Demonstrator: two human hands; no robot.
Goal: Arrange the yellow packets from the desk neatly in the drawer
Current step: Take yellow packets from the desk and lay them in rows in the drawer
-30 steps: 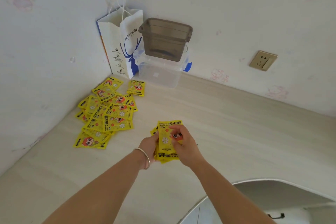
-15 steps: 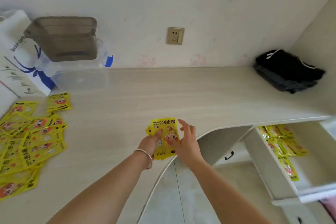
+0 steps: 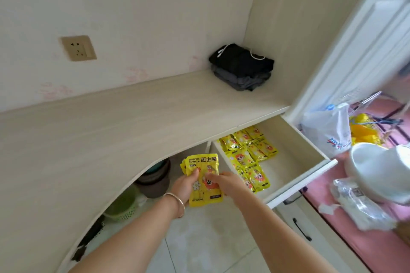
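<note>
Head view — my left hand (image 3: 185,186) and right hand (image 3: 228,184) both grip the packet stack (image 3: 204,180) beside the open drawer (image 3: 299,180); folded clothes (image 3: 241,66) sit on the desk (image 3: 111,122).

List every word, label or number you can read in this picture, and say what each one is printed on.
"HAND WARMER": on the top packet of the stack of yellow packets held in both hands, seen upside down.
Large Chinese characters beside it: present, not read with certainty.
Small print at that packet's lower edge: too small to read.
Yellow packets in the drawer: print too small to read.
White plastic bag: blue and red marks, too blurred to read.
</note>
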